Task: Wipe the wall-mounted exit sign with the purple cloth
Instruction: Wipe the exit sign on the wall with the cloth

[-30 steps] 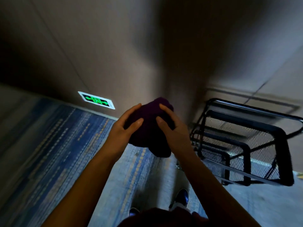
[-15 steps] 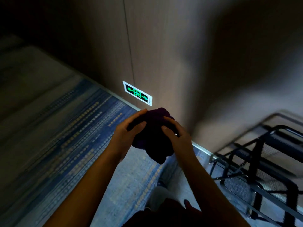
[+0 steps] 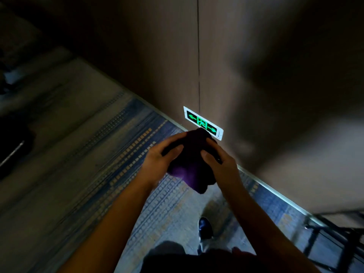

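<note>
A glowing green exit sign (image 3: 201, 121) with a white frame is fixed low on the brown wall, just above the floor. The bunched purple cloth (image 3: 192, 166) hangs in front of me, its top edge overlapping the sign's lower right part in the picture. My left hand (image 3: 160, 159) grips the cloth's left side and my right hand (image 3: 217, 157) grips its right side. Whether the cloth touches the sign I cannot tell.
A blue and beige patterned carpet (image 3: 110, 170) runs along the wall's pale skirting (image 3: 275, 196). A black metal wire cart (image 3: 338, 241) stands at the lower right. My dark shoe (image 3: 204, 227) is on the carpet below my hands. The corridor is dim.
The view has swung to the right, so the sign moved from the left to the centre, just above the cloth. The cart slid to the lower right edge. Both hands keep holding the cloth.
</note>
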A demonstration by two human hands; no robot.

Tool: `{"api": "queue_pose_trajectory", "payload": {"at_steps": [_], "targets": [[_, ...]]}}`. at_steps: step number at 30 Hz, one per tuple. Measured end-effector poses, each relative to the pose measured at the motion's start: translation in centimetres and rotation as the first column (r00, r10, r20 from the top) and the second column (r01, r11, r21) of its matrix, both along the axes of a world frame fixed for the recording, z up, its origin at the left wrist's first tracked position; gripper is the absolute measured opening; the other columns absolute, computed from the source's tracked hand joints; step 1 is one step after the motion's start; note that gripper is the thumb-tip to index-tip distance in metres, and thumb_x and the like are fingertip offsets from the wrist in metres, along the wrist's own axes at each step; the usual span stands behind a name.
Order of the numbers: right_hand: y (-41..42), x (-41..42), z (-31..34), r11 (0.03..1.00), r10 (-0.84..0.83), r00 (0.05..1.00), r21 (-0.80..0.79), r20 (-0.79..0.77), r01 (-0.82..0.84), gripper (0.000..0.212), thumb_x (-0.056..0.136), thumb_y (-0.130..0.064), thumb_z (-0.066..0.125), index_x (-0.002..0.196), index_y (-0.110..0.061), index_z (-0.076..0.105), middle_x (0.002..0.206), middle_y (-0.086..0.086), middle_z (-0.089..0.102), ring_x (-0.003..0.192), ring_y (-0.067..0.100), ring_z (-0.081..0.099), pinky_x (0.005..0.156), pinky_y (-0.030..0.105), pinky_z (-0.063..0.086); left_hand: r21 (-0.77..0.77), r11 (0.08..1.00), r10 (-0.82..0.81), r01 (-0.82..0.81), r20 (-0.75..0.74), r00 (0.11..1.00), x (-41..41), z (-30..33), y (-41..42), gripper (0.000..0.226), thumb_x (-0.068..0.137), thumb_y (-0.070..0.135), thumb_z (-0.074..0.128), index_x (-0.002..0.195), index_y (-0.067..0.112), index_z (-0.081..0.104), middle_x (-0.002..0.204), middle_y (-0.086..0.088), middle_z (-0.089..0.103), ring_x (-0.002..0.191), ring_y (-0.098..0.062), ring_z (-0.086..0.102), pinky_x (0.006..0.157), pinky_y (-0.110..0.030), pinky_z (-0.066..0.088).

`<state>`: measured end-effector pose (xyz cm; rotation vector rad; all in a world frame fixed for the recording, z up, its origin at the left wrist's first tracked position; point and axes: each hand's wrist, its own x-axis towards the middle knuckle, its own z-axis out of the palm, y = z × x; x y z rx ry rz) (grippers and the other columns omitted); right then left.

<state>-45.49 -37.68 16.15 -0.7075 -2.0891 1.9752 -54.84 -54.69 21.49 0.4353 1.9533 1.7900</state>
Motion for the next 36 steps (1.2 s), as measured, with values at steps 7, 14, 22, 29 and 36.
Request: {"api": "queue_pose_trajectory", "payload": {"at_steps": [7, 14, 22, 29, 36], "targets": [[-1.6, -9.8, 0.2, 0.998, 0.043, 0.999, -0.036, -0.003, -0.043, 0.047, 0.086, -0.055, 0.068, 0.132, -0.057, 0.056, 0.138, -0.023, 0.060, 0.126, 0.001, 0.057, 0.103, 0.026, 0.050, 0.090, 0.996, 0.005, -0.011, 0.073, 0.997, -10.8, -0.6, -1.3, 0.036, 0.095, 0.010, 0.067, 0.118, 0.037, 0.075, 0.124, 0.008, 0.075, 0.118, -0.013, 0.069, 0.094, -0.024, 0.056], [-4.1, -18.3, -0.6, 1.000, -0.027, 0.996, -0.010, 0.084, 0.028, 0.035, 0.096, -0.036, 0.068, 0.130, -0.040, 0.064, 0.122, -0.017, 0.071, 0.112, -0.007, 0.065, 0.105, 0.031, 0.052, 0.015, 0.976, -0.217, 0.217, 0.068, 0.974, -22.0, -1.5, -2.7, 0.031, 0.099, 0.005, 0.061, 0.122, 0.023, 0.071, 0.120, -0.001, 0.076, 0.117, -0.021, 0.070, 0.100, -0.034, 0.057], [-8.3, -23.2, 0.4, 0.912, -0.381, 0.924, -0.156, 0.030, 0.380, 0.042, 0.091, -0.042, 0.066, 0.132, -0.036, 0.066, 0.126, -0.008, 0.072, 0.117, 0.009, 0.068, 0.103, 0.038, 0.055, -0.030, 0.797, -0.600, 0.603, 0.078, 0.796, -31.9, 0.7, 0.0, 0.035, 0.099, 0.004, 0.061, 0.132, 0.012, 0.067, 0.120, 0.006, 0.075, 0.116, -0.009, 0.068, 0.104, -0.029, 0.054], [-6.7, -24.7, -1.9, 0.735, -0.653, 0.758, -0.230, 0.014, 0.638, 0.061, 0.090, -0.047, 0.064, 0.148, -0.051, 0.044, 0.118, -0.009, 0.074, 0.111, 0.006, 0.071, 0.086, 0.024, 0.059, -0.059, 0.630, -0.763, 0.774, 0.139, 0.632, -35.9, -1.6, 6.8, 0.032, 0.100, 0.017, 0.063, 0.117, 0.042, 0.074, 0.118, 0.022, 0.074, 0.116, -0.006, 0.068, 0.087, -0.019, 0.057], [-1.8, -29.8, -5.6, 0.551, -0.793, 0.595, -0.262, 0.129, 0.792, 0.050, 0.100, -0.038, 0.061, 0.148, -0.045, 0.047, 0.108, -0.003, 0.078, 0.094, 0.014, 0.077, 0.069, 0.022, 0.058, -0.114, 0.494, -0.860, 0.862, 0.079, 0.503, -41.3, -3.8, 13.2, 0.035, 0.098, 0.015, 0.065, 0.119, 0.043, 0.072, 0.123, 0.023, 0.072, 0.120, -0.002, 0.066, 0.099, -0.017, 0.051]]}}
